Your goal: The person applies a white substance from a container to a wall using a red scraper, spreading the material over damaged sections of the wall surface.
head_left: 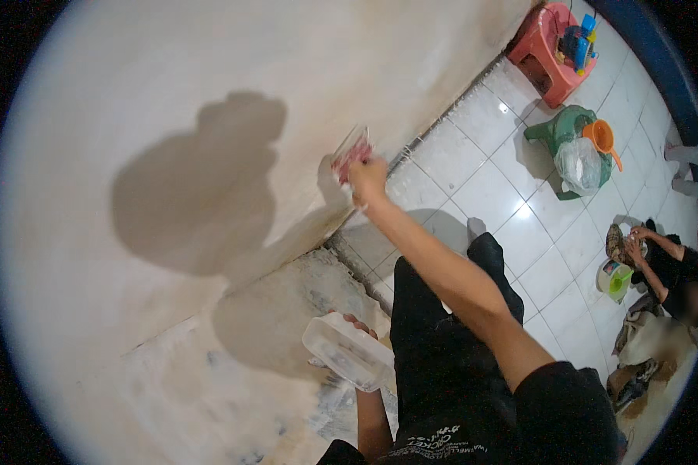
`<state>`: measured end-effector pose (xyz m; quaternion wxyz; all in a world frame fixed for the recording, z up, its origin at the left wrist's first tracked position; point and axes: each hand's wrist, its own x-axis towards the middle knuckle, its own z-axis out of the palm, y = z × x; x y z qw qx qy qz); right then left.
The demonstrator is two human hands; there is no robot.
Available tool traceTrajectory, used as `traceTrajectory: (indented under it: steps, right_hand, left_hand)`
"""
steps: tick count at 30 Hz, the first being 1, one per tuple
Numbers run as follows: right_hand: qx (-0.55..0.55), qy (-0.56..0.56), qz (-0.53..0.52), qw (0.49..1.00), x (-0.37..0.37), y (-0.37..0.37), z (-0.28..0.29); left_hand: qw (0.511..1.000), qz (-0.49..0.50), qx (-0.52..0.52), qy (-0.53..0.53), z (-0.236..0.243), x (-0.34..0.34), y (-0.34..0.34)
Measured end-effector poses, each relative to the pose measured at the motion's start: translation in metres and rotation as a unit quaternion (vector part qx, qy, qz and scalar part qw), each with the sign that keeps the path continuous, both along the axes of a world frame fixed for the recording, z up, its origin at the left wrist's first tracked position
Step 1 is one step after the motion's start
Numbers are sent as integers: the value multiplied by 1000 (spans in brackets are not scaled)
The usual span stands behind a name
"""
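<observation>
My right hand reaches out to the pale wall, its fingers closed round a flat scraper with red on it and a pale, thin edge. The scraper is at the wall surface; whether its whole edge touches cannot be told. Lower down, my left hand holds a translucent white plastic tub from behind and below, its fingertips showing over the far rim. The tub is tilted with its opening up toward me, and some whitish matter may be inside, though this is hard to make out.
On the white tiled floor stand a pink plastic chair with a blue and yellow object on it, and a green stool bearing an orange dipper and a clear bag. Another person sits at right beside a bucket.
</observation>
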<state>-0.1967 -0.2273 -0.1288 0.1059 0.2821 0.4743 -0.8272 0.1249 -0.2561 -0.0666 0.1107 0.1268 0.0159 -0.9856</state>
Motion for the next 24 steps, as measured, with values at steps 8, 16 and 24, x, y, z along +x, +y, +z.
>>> traceTrajectory:
  steps: [8,16,24]
  right_hand:
    - [-192,52,20,980,-64,21,110]
    - [19,339,205,918,-37,118,172]
    - [-151,8,85,985,56,269,88]
  left_hand:
    - [996,75,58,7,6,4,8]
    - [990,104,26,89,3,4,17]
    - [983,143,-29,107,-13,8,21]
